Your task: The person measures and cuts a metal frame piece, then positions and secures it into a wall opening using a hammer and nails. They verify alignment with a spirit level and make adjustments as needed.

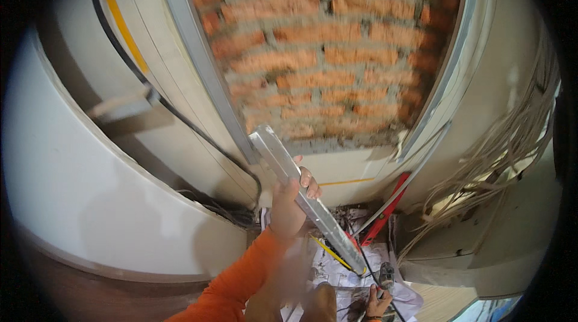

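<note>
My left hand (289,206), in an orange sleeve, is wrapped around a long silvery metal profile (322,216). Its fingertips show on the far side of the metal. The profile slants from the lower corner of a brick-filled opening down toward the floor covering. Low in the picture, my right hand (378,303) is closed beside a dark grey tool head (386,275), which looks like a hammer's; the handle is mostly hidden. A black cable (372,272) passes close to that hand. A yellow strip-like thing (331,253) lies beside the profile's lower end.
Exposed brickwork (325,54) fills the opening between grey metal frame strips (208,63). To the right hang many loose pale cables (506,153). A red bar-shaped tool (386,210) leans low by the wall. A curved white panel (114,201) stands at left; crumpled sheeting (406,301) covers the floor.
</note>
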Demonstrator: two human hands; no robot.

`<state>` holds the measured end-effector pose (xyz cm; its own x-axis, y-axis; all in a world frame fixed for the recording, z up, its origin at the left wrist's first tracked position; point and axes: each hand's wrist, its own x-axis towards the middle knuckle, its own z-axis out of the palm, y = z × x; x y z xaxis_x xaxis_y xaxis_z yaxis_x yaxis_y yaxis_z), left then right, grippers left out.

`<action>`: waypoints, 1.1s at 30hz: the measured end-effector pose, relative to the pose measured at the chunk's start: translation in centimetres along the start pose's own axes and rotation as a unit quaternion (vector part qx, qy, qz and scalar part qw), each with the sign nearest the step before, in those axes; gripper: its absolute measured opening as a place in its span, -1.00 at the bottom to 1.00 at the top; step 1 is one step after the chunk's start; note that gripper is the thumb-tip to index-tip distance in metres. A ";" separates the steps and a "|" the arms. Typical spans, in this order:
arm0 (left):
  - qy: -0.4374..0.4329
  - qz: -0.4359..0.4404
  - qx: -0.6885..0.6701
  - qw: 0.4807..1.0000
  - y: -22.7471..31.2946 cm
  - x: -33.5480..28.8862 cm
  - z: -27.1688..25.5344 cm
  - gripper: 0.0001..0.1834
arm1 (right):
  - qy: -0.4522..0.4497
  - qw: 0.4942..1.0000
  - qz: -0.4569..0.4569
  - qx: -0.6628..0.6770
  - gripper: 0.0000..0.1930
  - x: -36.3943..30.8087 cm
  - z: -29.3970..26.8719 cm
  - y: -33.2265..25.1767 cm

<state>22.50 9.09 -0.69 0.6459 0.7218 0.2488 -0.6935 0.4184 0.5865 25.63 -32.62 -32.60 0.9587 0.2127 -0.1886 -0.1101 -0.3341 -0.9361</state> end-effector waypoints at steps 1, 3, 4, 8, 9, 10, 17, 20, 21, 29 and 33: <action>-0.046 -0.010 -0.001 0.999 1.8 0.9 1.7 -0.37 | 0.046 0.996 -0.071 0.021 -0.74 0.1 0.3 -5.3; -0.049 -0.048 -0.015 0.998 5.2 2.1 6.0 -0.26 | 0.081 0.986 -0.147 -0.001 -0.76 -0.2 -1.2 -12.5; -0.050 -0.066 -0.022 0.996 6.9 2.7 8.0 -0.21 | 0.071 0.985 -0.154 -0.041 -0.74 -0.2 -2.0 -15.0; -0.090 -0.082 -0.018 0.992 11.3 5.4 16.8 -0.18 | 0.034 0.995 -0.083 0.053 -0.70 -2.6 -4.3 -33.0; -0.077 -0.080 0.051 0.992 12.3 6.0 19.0 -0.18 | 0.005 0.994 -0.073 0.078 -0.72 -2.1 -4.6 -33.2; -0.064 -0.076 0.119 0.988 13.2 6.3 20.8 -0.18 | 0.012 0.990 -0.115 0.080 -0.73 -1.7 -4.4 -33.3; -0.197 0.281 0.624 0.702 14.1 7.2 30.8 -0.18 | 0.027 0.951 -0.256 0.169 -0.86 -1.5 -1.5 -48.9; -0.255 0.246 0.678 0.645 14.5 8.1 32.3 -0.15 | 0.010 0.929 -0.273 0.251 -0.70 -0.8 -0.7 -55.1; -0.283 0.232 0.686 0.630 14.0 8.4 32.5 -0.13 | 0.053 0.909 -0.341 0.236 -0.63 0.1 -0.9 -56.1; -0.370 0.318 0.631 0.603 13.9 11.4 33.6 -0.17 | 0.183 0.879 -0.359 0.256 -0.50 0.3 -1.3 -62.2; -0.377 0.311 0.600 0.633 15.2 12.9 35.7 -0.15 | 0.179 0.877 -0.316 0.314 -0.56 -2.0 1.3 -60.5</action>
<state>31.66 5.10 38.98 0.6489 -0.1170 0.7518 -0.4397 -0.8641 0.2450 30.00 -11.69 24.03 0.8884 -0.1670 0.4276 0.4589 0.3417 -0.8201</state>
